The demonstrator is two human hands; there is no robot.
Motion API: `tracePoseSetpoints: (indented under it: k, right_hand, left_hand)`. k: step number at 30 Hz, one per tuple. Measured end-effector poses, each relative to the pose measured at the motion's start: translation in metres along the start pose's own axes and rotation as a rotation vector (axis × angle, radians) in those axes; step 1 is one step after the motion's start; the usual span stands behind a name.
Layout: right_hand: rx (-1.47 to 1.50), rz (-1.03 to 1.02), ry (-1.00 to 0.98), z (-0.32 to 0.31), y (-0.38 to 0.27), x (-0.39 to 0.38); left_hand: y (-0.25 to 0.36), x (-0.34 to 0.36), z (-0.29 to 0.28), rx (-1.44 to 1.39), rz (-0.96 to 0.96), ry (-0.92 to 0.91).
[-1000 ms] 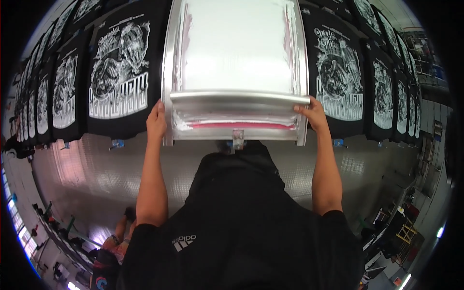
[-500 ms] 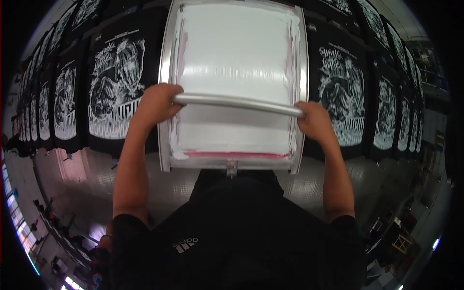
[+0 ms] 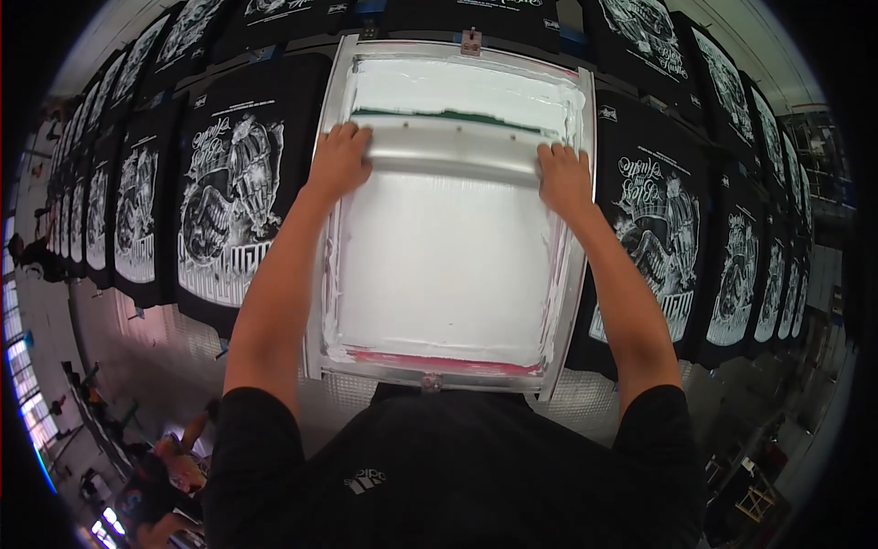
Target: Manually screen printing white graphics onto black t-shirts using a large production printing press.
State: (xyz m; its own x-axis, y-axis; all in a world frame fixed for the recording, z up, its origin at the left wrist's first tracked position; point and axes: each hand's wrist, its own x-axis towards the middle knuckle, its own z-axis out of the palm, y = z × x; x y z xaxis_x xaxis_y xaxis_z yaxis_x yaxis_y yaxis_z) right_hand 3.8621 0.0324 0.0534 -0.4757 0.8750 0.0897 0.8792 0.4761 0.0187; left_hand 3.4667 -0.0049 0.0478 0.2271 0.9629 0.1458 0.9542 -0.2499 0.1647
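Note:
A wide metal squeegee (image 3: 448,152) with a dark green blade edge lies across the upper part of a screen-printing frame (image 3: 587,183). My left hand (image 3: 342,161) is closed round its left end, and my right hand (image 3: 564,179) grips the right end. White ink (image 3: 448,274) coats the mesh below the squeegee and also lies in a band beyond it. Ink is smeared along the frame's inner sides, with a pinkish-red strip at the near edge. The palms and the undersides of the squeegee are hidden.
Black T-shirts with white and grey prints lie in rows to the left (image 3: 229,201) and right (image 3: 649,220) and beyond the frame. A metal clamp (image 3: 471,42) sits at the frame's far edge. Another person (image 3: 165,485) is at the lower left.
Both hands have pushed the squeegee away toward the far end of the screen and tilted it, so its green blade edge now shows. My view has shifted, bringing the frame's far edge into sight.

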Motion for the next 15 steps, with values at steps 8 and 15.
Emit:
tracePoseSetpoints:
  k: [8,15]
  right_hand:
    - [0.398,-0.027,-0.100,-0.103,-0.074,-0.226]
    - [0.432,0.101,-0.294,-0.112,-0.128,-0.300]
  left_hand:
    - [0.071,-0.222,-0.107,-0.203,0.069,-0.097]
    - [0.109,-0.311,-0.100,-0.302,0.071,-0.115]
